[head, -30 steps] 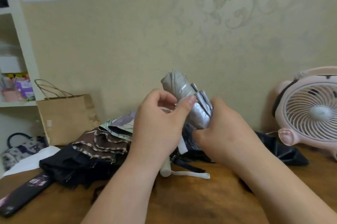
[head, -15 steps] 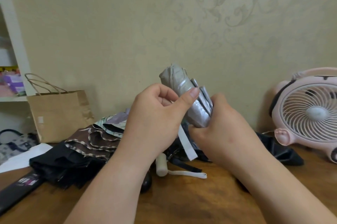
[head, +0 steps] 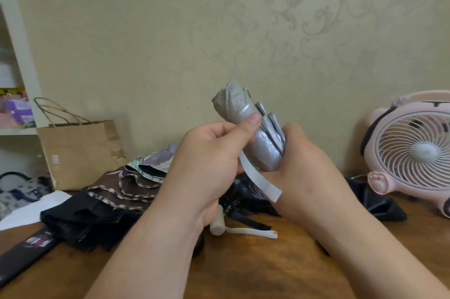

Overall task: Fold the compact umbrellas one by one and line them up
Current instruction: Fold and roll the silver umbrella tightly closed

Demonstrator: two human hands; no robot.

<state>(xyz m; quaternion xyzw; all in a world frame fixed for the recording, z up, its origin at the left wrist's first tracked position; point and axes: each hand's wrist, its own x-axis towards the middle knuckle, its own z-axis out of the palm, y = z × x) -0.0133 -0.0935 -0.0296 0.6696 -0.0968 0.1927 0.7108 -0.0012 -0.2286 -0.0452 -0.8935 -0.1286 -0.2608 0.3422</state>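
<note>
Silver umbrella: the silver umbrella (head: 246, 126) is held in the air between both sets of fingers, rolled into a tight bundle, its tip tilted up and away above the left thumb
Left hand: the left hand (head: 207, 165) has its fingers (head: 219, 132) curled, with the thumb pressed flat on the pleats near the upper end, gripping the bundle
Right hand: the right hand (head: 311, 177) wraps the lower end; its fingers are closed round the bundle on the far side, mostly hidden
Strap: the white strap (head: 260, 182) runs out from under the left thumb and slants down to the heel of the right hand, loose at its free end
Change: a second ago the strap was almost hidden behind the left hand; since then it has come out to its full length, while the bundle has kept its tilt and both grips have stayed put
Meaning for the task: the pleats look gathered, so this umbrella seems close to done; only wrapping and fastening the strap appears left before it can be set down
Waiting pile: just below and beyond the fingers, on the worktop (head: 267, 269), lie a brown patterned umbrella (head: 117, 189) and a black umbrella (head: 80, 221), both still loose, and a cream handle (head: 216, 222) under the left wrist
Line-up: no folded umbrella is laid out yet
Risk: easing the thumb before the strap is fastened would likely let the pleats spring apart
</note>
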